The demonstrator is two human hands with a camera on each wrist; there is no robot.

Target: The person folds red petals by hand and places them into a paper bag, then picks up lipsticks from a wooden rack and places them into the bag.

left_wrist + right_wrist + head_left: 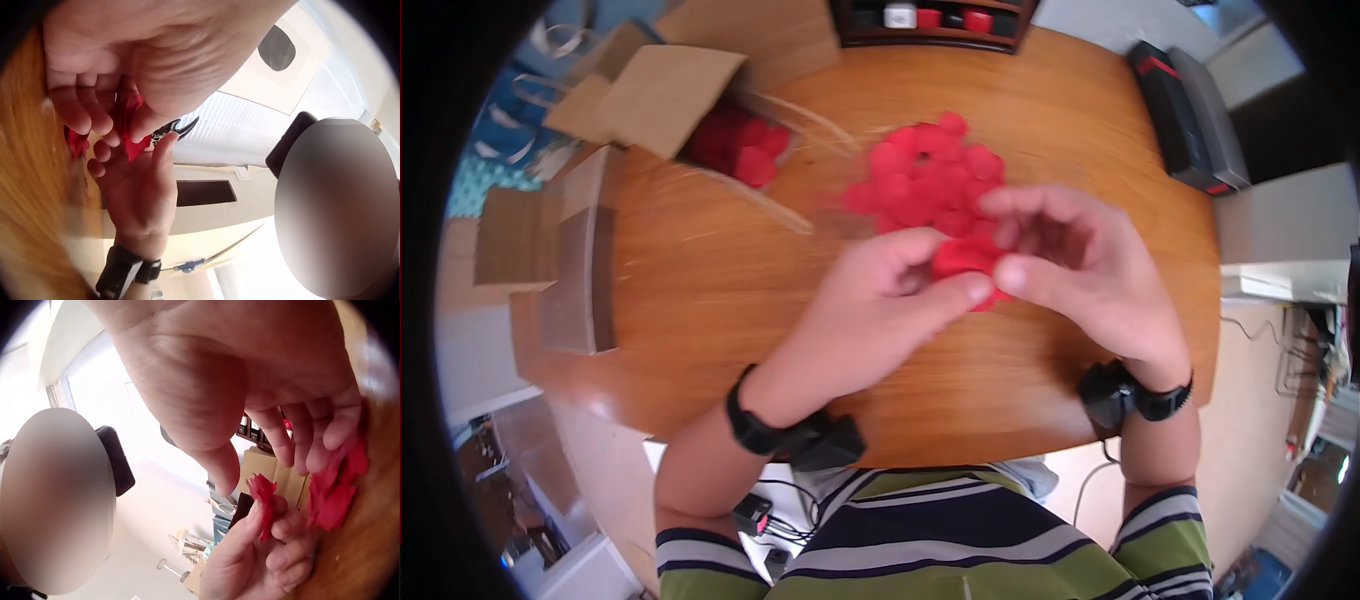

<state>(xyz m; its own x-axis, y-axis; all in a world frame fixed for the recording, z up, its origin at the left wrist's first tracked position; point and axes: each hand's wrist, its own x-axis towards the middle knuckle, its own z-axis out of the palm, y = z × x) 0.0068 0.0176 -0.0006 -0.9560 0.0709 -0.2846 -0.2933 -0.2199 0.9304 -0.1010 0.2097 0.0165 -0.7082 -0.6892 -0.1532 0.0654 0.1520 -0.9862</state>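
Observation:
A small bunch of red fabric-like petals (pixel 968 260) is pinched between the thumb and fingers of my left hand (pixel 870 305). In the right wrist view these held petals (pixel 265 503) stand upright with ragged top edges. My right hand (pixel 1095 255) is right beside them, its thumb tip near the bunch. Its thumb and loosely bent fingers stand apart with nothing between them in the right wrist view. Just beyond both hands, a loose pile of red petals (pixel 925 175) lies on the wooden table (pixel 730 290).
A brown paper bag (pixel 670 95) lies on its side at the back left, with red petals (pixel 755 150) at its mouth. A cardboard box (pixel 580 270) is at the left edge. Farther back stands a dark wooden shelf (pixel 935 40). A long black case (pixel 1185 115) lies back right.

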